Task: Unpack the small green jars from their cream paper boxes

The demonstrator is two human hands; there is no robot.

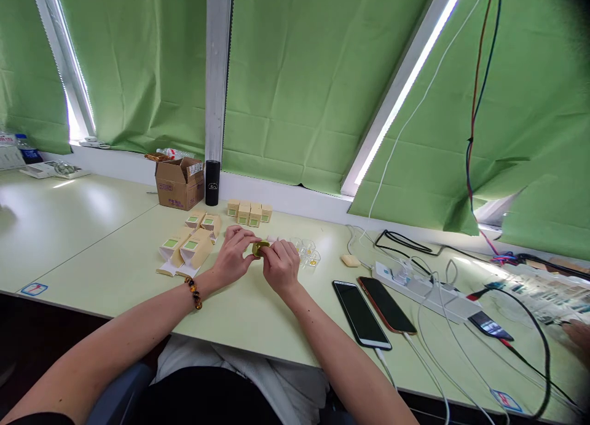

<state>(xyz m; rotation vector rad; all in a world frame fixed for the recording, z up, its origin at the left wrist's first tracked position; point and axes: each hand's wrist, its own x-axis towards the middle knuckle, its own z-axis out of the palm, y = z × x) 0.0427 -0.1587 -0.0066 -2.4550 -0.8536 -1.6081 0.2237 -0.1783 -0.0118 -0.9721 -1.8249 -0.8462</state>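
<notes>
My left hand (236, 253) and my right hand (282, 264) meet above the table, both closed on a small olive-green piece (260, 247) with a rounded edge. Fingers cover part of it, so its exact kind is unclear. Just beyond my right hand stand several small clear cups (310, 253), some with a yellow spot inside. Left of my left hand lie unclosed cream cartons (195, 248) with green labels. Farther back, several small closed cartons (249, 214) stand grouped together.
A brown cardboard box (177, 185) and a black cylinder (212, 183) stand at the back. To the right lie two phones (362, 314), a white power strip (421, 293), tangled cables and a small cream block (350, 261). Another person's hand (578, 334) shows at the far right.
</notes>
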